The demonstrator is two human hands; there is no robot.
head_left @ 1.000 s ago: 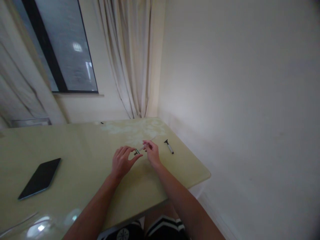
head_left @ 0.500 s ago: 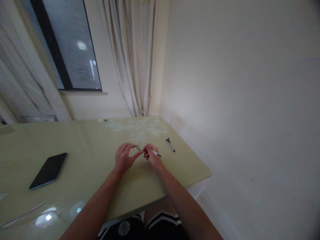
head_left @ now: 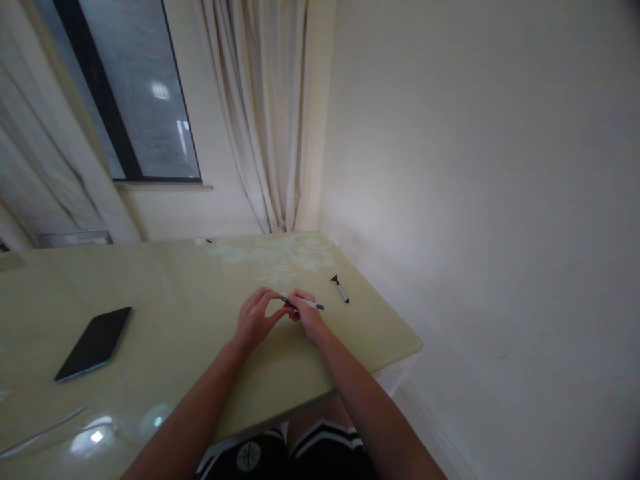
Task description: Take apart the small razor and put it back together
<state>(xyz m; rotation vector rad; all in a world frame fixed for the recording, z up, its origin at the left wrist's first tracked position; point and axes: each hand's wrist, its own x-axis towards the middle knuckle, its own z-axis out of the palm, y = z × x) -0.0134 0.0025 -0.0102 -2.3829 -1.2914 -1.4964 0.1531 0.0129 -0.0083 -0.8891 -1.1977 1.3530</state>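
My right hand is closed around a white and dark razor handle, whose dark butt end points right. Its other end meets a small dark piece, which looks like a razor head, between the thumb and fingertips of my left hand. The fingers partly cover where the two parts meet, so I cannot tell whether they are joined. Both hands are just above the table. To the right of them, a similar razor lies with its black head pointing away from me.
A dark tablet lies on the left of the pale yellow-green table. A thin cable-like strand is at the near left. A tiny black object sits by the far edge. The wall borders the right side.
The small piece in my left hand has turned, and its green edge no longer shows. My right hand has tilted the razor handle flatter, bringing its front end against the piece.
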